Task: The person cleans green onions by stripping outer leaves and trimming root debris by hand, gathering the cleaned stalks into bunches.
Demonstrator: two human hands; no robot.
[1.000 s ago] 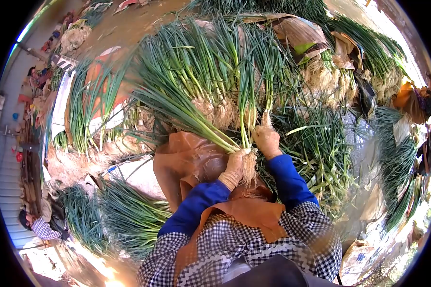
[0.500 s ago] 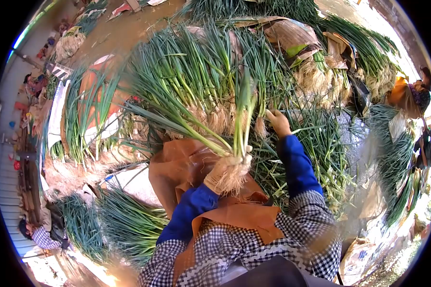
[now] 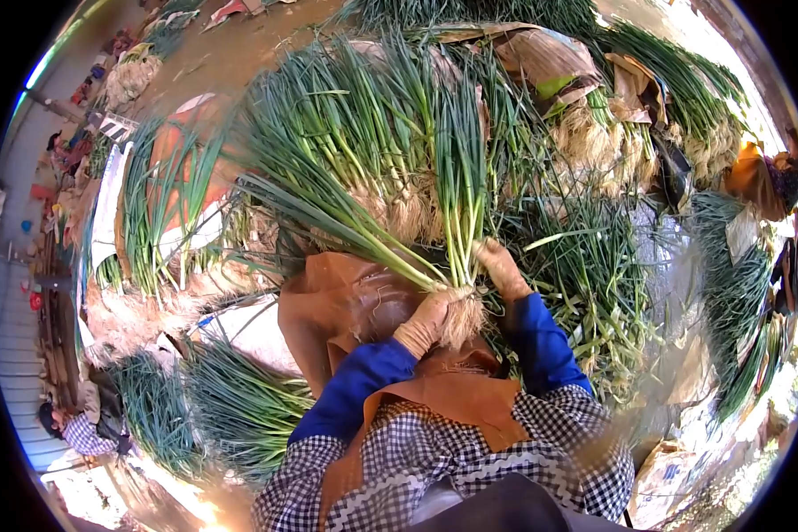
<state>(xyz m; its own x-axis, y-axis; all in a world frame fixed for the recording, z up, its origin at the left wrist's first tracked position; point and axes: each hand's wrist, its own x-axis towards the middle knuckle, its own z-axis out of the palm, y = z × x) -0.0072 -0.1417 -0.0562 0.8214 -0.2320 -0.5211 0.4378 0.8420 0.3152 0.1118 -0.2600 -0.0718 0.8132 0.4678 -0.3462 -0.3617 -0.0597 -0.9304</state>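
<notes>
My left hand [image 3: 428,317] is closed around the lower ends of a bunch of green onions [image 3: 459,208], just above their pale hairy roots. Some of the stalks lean to the left while others stand nearly straight up. At the right side of this bunch, my right hand [image 3: 503,268] is closed on the white stalks, a little above the roots. Its fingertips are partly hidden. Behind the bunch lies a row of more green onions [image 3: 346,133], roots toward me. A brown apron or sheet [image 3: 328,297] covers my lap under the left hand.
Loose leaves and stalks [image 3: 585,284] lie to my right. More green onion piles stand at the left [image 3: 239,408], far right [image 3: 723,284] and back. One person [image 3: 84,430] is at the lower left, another [image 3: 762,182] at the right.
My right hand has moved down and left from the row with stalks, joining the bunch in my left hand. The bunch looks thicker and has shifted slightly right.
</notes>
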